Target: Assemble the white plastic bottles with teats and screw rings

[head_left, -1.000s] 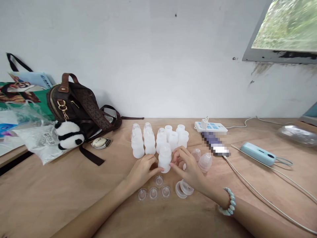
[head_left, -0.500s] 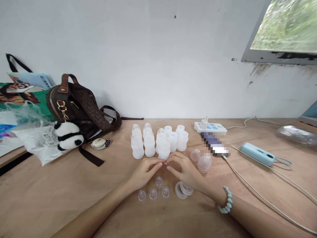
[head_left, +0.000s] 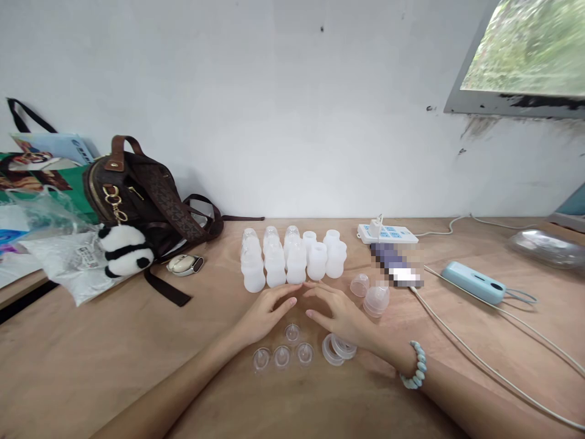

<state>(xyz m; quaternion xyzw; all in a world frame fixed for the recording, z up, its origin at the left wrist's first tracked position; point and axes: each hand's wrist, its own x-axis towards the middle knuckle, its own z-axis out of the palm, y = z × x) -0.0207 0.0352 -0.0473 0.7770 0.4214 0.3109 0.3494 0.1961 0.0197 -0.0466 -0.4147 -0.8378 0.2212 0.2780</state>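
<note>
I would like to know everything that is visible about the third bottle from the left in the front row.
This bottle has a milky white, plastic-looking body with a narrowed waist, under a clear domed cap. It stands upright on the wooden table, between a capped bottle and an uncapped one. Another capped bottle stands behind. The left hand has fingertips near its base; contact cannot be told.

The wooden table [head_left: 91,353] carries bottles [head_left: 275,274], clear teats [head_left: 282,357], rings [head_left: 335,350], caps [head_left: 376,300] and a power strip [head_left: 402,236].
</note>
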